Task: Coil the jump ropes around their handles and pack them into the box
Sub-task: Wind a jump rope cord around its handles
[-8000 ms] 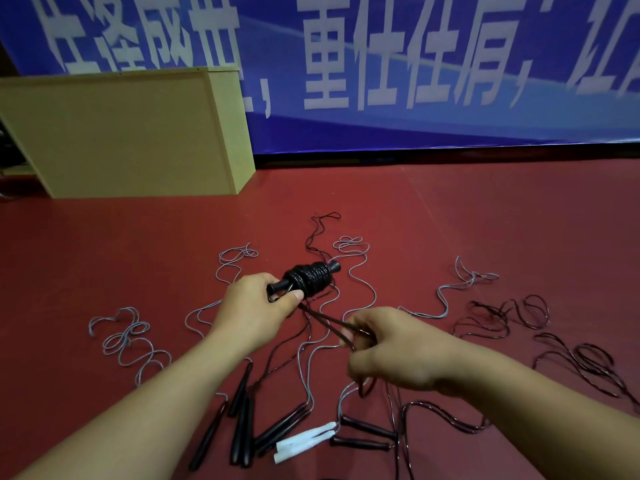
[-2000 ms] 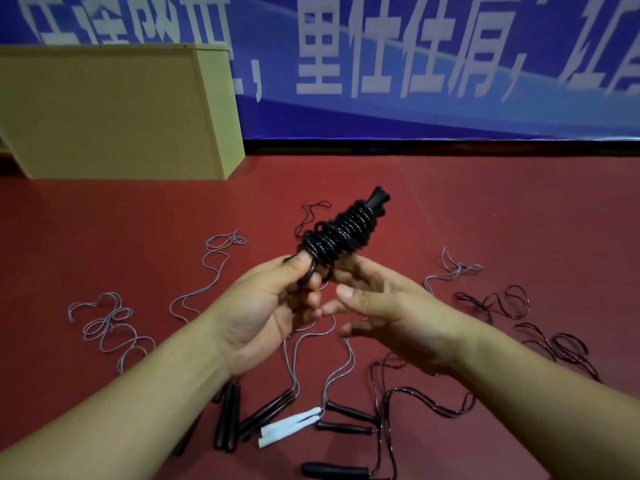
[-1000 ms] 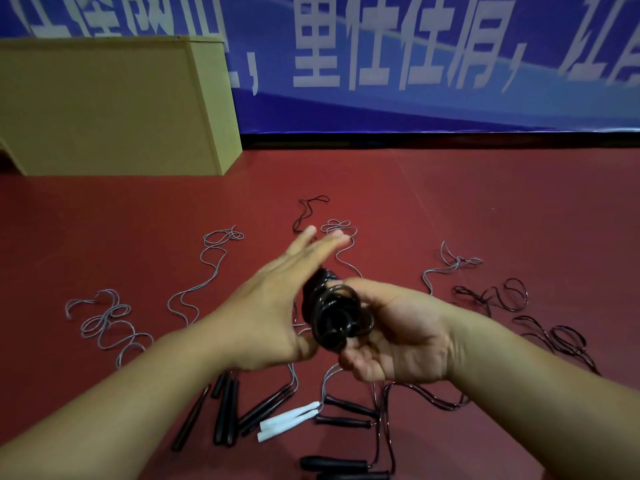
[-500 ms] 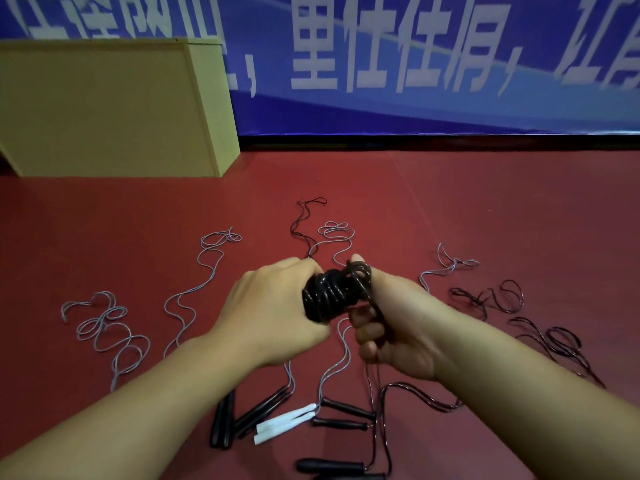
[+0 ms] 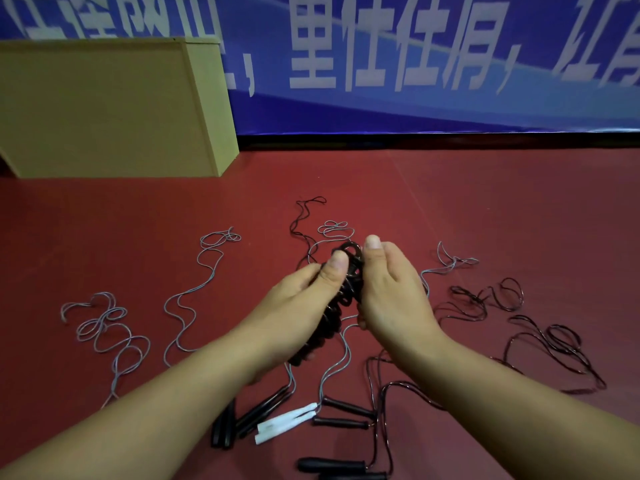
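Hands: left hand (image 5: pixel 294 306) and right hand (image 5: pixel 391 299) both clasp the black coiled jump rope bundle (image 5: pixel 341 299) at frame centre | Change: a moment ago it lay sideways, now it stands lengthwise between thumbs | Meaning: coil seems finished, ready for the tan cardboard box (image 5: pixel 110 109), upper left | Loose grey rope (image 5: pixel 194 299) still waits.

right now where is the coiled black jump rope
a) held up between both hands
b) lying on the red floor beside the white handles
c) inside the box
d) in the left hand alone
a: the coiled black jump rope sits between the left hand and the right hand, both gripping it above the red floor, well away from the box.
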The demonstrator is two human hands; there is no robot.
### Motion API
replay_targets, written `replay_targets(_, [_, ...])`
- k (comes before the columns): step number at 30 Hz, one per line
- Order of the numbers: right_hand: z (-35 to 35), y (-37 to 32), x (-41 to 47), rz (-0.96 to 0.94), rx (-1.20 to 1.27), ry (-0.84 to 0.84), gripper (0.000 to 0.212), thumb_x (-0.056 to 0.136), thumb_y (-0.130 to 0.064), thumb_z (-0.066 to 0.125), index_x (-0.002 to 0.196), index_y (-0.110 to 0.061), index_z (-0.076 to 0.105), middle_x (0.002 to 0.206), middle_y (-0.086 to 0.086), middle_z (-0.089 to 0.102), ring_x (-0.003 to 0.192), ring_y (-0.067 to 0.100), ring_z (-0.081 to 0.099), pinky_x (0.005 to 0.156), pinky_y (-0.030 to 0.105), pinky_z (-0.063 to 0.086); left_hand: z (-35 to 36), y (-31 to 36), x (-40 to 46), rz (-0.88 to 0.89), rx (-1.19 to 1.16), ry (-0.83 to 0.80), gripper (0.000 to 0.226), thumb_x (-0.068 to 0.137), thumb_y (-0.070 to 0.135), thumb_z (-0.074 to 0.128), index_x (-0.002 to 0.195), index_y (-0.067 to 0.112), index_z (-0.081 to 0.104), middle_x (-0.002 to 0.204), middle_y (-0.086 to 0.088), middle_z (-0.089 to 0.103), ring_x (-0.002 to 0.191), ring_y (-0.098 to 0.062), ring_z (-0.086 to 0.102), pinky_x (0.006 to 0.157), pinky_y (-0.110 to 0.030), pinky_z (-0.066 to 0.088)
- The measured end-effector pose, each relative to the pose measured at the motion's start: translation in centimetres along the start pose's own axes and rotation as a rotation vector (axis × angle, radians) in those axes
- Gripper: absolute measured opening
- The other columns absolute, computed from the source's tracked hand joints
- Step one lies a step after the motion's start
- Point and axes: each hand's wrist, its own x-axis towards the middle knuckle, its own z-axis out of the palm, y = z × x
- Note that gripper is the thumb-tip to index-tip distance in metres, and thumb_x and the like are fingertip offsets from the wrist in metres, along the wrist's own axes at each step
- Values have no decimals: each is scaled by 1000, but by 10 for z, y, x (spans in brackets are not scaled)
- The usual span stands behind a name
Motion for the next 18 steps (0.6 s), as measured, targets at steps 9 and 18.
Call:
replay_targets(9, [10,-17,-9,242,577,-315,15,101,-5,47,115,-10,49,50,-5,50,37,8,46,41,21,44,-5,-1,23,-231,-442,196,46,89,57,45,75,16,60,65,-12,56,46,-22,51,43,-23,37])
replay_targets(18, [-7,-17,3,122,339,-320,17,94,-3,57,100,-17,50,61,-3,50,49,10,45,54,31,42,-19,2,16,-233,-431,234,38,91,48,38,71,18,53,61,-7,51,42,-20,46,38,-20,32])
